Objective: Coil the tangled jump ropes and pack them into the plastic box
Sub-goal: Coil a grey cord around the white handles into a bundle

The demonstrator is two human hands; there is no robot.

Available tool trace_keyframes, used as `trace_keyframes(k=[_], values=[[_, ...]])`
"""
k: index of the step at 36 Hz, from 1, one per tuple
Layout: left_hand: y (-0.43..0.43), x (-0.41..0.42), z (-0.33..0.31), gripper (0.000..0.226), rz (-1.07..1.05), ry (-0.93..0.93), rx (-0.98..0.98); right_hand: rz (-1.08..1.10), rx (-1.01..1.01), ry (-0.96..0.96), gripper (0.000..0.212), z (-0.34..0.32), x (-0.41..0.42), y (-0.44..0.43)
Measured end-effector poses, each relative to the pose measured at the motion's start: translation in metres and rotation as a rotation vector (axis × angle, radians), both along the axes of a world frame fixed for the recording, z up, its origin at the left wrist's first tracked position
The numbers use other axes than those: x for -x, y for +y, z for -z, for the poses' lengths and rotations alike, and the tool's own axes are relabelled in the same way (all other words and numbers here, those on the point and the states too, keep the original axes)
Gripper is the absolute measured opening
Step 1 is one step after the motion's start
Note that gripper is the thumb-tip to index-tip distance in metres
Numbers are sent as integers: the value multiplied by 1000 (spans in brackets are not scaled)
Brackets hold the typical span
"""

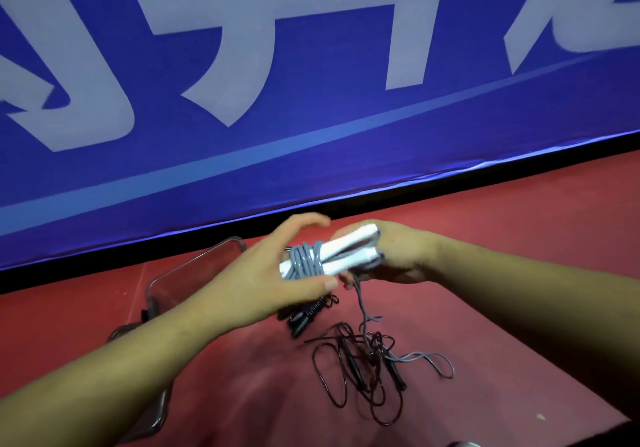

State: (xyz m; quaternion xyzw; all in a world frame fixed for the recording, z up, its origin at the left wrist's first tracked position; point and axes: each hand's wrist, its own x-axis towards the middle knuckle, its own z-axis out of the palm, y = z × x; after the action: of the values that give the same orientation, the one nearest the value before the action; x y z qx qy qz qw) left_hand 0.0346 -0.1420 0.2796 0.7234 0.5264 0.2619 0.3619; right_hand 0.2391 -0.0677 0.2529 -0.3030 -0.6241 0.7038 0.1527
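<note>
Grey rope wound round white handles, held above red floor; right hand grips handle ends, left hand clasps wound part, thumb beneath. Keep turns tight, feed hanging tail slowly: it runs into black tangle, may drag it. Box behind left forearm, coiled black rope beside it

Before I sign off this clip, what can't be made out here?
- Plastic box, head view: left forearm covers most; contents unseen.
- Left hand: its own back hides whether its fingers touch the grey rope.
- Grey rope's loose end: lost in the dark tangle.
- Right hand: fingers mostly hidden behind white handles.
</note>
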Motion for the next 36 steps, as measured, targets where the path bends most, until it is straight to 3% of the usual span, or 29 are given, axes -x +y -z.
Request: trace_keyframes(k=[2, 8, 12, 16, 19, 30, 36], values=[[2, -1, -3, 60, -16, -44, -23, 32, 34, 2, 14, 5, 5, -1], [10, -2, -10, 24, -122, -171, 17, 24, -2, -150, 28, 9, 13, -4], [21, 9, -6, 25, -216, -73, 0, 39, -65, -148, 36, 4, 18, -7], [32, 20, -6, 30, -286, 4, -39, 51, -96, -149, 22, -2, 22, -8], [37, 31, -2, 32, -278, 51, -11, 70, -224, -253, 14, -8, 26, -9], [37, 35, 12, 31, -80, 356, 69, -104, -871, -615, 26, -32, 42, -23], [27, 27, 12, 29, 24, 495, 48, -50, -1087, -628, 9, -40, 42, -22]])
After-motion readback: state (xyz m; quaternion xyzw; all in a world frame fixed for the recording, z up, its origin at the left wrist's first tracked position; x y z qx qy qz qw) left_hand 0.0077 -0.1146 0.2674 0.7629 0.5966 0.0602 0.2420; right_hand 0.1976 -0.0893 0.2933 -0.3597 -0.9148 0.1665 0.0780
